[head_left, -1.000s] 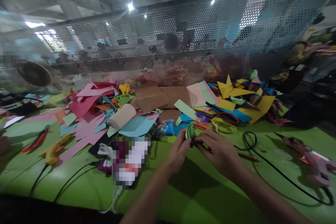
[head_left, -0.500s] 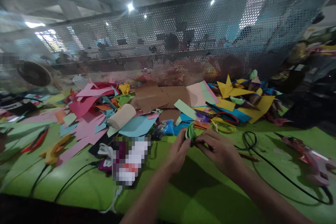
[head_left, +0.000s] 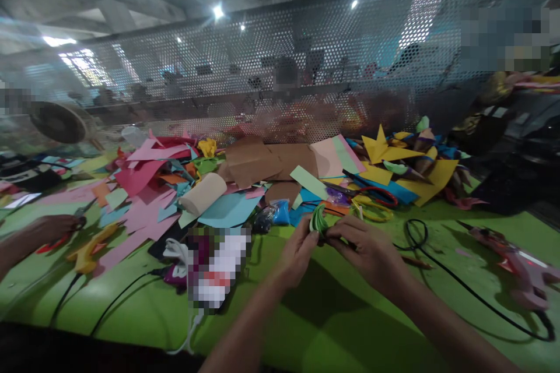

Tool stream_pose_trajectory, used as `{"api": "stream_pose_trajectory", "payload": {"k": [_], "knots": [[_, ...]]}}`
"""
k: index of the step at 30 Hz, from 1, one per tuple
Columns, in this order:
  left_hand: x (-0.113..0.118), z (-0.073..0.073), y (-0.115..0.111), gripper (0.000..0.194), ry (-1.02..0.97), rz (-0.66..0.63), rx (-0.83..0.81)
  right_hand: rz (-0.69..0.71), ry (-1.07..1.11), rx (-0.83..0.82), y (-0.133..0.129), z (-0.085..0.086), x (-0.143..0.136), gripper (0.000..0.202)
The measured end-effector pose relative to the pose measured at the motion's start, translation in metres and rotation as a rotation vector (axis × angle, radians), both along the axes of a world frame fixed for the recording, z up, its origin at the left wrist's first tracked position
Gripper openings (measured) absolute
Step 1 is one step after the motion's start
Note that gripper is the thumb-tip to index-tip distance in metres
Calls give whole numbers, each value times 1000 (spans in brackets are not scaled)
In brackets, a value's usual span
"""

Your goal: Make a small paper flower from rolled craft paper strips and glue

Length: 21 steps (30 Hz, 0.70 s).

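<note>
A small curled piece of green paper (head_left: 320,220), with light and dark layered strips, is held up over the middle of the table. My left hand (head_left: 298,249) pinches it from the left between thumb and fingers. From the right, my right hand (head_left: 359,245) has its fingers closed at the paper's lower right edge, where they hide part of it. Just behind my hands lie scissors with red handles (head_left: 380,193) and a small blue packet (head_left: 280,212).
Coloured paper sheets (head_left: 230,208) and a paper roll (head_left: 203,194) pile up behind. A pink glue gun (head_left: 520,268) with a black cord lies right, a yellow glue gun (head_left: 90,252) left. A phone (head_left: 223,268) lies left of my arms. A perforated metal screen (head_left: 262,58) stands behind.
Another person's hand has come in from the left and closed over the red-handled tool there. My hands and the green paper have hardly moved.
</note>
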<state>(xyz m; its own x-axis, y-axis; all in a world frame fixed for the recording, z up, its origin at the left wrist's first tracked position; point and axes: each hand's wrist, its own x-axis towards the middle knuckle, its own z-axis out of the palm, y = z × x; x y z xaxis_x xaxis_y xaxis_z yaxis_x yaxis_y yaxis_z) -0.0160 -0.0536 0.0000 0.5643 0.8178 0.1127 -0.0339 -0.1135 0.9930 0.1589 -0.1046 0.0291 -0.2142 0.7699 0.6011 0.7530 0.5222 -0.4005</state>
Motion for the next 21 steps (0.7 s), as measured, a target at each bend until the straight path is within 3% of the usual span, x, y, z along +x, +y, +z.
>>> {"api": "stream_pose_trajectory", "payload": {"k": [10,21], "knots": [[0,2,2,36,54,-51,119,-8,24,-26,0,0,1,11],[0,5,1,41,60,22,3,-39,57,40,-9,1,6,5]]}}
